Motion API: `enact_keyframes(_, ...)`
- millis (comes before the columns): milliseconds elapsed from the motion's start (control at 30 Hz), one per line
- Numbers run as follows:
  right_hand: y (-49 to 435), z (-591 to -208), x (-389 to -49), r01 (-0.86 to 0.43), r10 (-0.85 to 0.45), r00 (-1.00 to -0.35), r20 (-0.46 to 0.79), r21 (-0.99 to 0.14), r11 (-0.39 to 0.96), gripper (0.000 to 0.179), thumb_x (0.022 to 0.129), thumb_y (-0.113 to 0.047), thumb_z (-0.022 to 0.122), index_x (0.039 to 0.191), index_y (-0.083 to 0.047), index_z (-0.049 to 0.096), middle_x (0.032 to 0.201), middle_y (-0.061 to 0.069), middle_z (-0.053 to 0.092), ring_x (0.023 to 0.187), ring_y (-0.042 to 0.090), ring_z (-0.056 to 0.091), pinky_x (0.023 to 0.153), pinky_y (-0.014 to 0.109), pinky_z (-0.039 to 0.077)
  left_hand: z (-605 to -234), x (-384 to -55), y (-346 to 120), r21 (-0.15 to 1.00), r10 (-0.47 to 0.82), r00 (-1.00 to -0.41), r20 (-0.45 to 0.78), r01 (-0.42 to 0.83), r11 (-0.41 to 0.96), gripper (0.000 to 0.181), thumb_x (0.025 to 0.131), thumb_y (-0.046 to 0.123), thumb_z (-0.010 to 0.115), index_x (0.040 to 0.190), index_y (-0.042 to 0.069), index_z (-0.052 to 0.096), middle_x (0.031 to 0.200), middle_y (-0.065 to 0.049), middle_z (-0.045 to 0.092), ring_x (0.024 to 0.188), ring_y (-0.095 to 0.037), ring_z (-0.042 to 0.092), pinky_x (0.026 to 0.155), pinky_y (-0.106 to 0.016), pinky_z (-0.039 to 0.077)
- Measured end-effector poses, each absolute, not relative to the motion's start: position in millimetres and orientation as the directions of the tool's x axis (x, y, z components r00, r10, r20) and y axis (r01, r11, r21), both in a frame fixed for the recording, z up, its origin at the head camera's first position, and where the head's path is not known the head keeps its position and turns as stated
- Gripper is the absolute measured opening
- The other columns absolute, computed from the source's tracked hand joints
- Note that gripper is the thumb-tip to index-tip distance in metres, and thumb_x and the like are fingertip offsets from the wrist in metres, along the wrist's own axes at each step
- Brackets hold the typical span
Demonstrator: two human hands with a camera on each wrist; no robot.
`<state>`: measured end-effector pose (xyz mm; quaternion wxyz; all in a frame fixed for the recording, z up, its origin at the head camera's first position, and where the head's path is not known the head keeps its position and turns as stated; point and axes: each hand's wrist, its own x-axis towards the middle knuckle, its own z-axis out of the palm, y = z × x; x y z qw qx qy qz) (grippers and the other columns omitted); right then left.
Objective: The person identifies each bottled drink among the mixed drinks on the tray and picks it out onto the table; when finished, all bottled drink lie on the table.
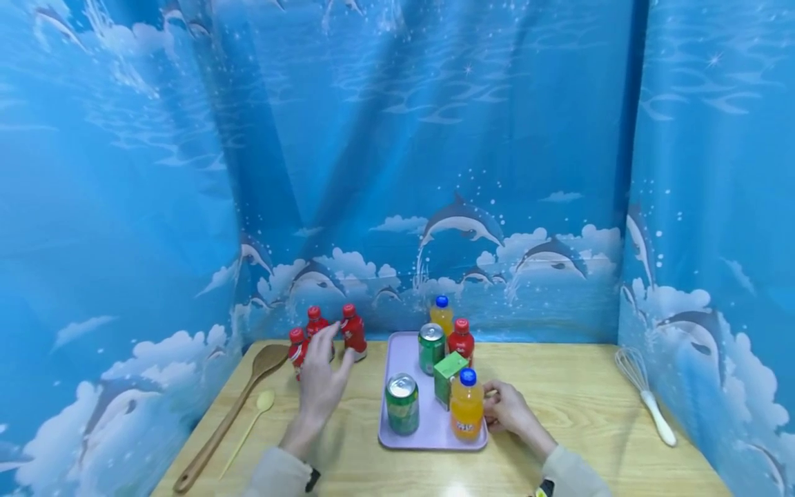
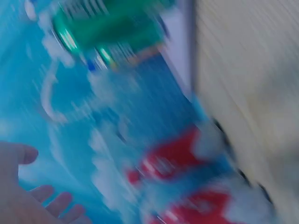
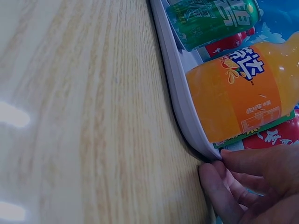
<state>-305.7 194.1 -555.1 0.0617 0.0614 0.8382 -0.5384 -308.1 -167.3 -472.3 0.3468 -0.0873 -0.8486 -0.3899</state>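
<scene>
A lilac tray point(image 1: 397, 352) bears two green drink cans point(image 1: 402, 407), a green carton point(image 1: 447, 379), a red-labelled bottle point(image 1: 461, 342) and two orange soda bottles point(image 1: 467, 407) with blue caps. At its near right corner my right hand point(image 1: 508, 411) pinches the rim between thumb and fingers, beside the front orange bottle; the right wrist view has this grip close up, at the tray's edge point(image 3: 170, 70). My left hand point(image 1: 323, 386) is raised left of the tray, fingers spread, before three red-capped bottles point(image 1: 354, 335), holding nothing. The left wrist view is blurred.
On the left of the wooden table point(image 1: 559, 373) lie a long wooden spoon point(image 1: 232, 417) and a small pale yellow spoon point(image 1: 265, 400). A whisk point(image 1: 649, 400) with a white handle lies at the right. Blue dolphin-print curtain point(image 1: 435, 138) encloses the back and sides.
</scene>
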Motion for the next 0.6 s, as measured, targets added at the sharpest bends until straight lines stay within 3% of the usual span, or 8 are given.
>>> enact_keyframes(267,194,-555,-307,0.145,0.037,-0.989,-0.143,-0.894,0.425,0.033,0.088,0.016,0.061,0.117,0.003,0.064,0.086,0.015,0.068,0.068,0.023,0.068,0.058,0.041,0.065,-461,-277,-83,0.553,0.138,-0.811,0.568,0.5,0.667,0.072,0.093,0.033,0.081,0.155,0.014,0.05,0.159,-0.007,0.051,0.144,-0.028,0.055,0.115,-0.049,0.052)
enact_keyframes(433,195,-555,-305,0.145,0.038,-0.989,-0.142,-0.89,0.433,0.033,0.087,0.017,0.061,0.118,0.004,0.064,0.086,0.016,0.067,0.068,0.023,0.069,0.058,0.04,0.065,-470,-273,-49,0.422,0.315,-0.817,0.483,0.533,0.734,0.073,0.095,0.053,0.073,0.158,0.024,0.047,0.16,-0.004,0.052,0.141,-0.025,0.057,0.112,-0.053,0.054)
enact_keyframes(600,195,-554,-303,0.139,0.037,-0.99,-0.137,-0.887,0.44,0.031,0.089,0.014,0.063,0.118,0.004,0.064,0.087,0.016,0.068,0.069,0.023,0.07,0.058,0.04,0.065,-485,-274,-28,0.263,0.422,-0.795,0.436,0.561,0.785,0.087,0.091,0.067,0.071,0.161,0.025,0.042,0.163,-0.004,0.05,0.146,-0.027,0.053,0.118,-0.054,0.049)
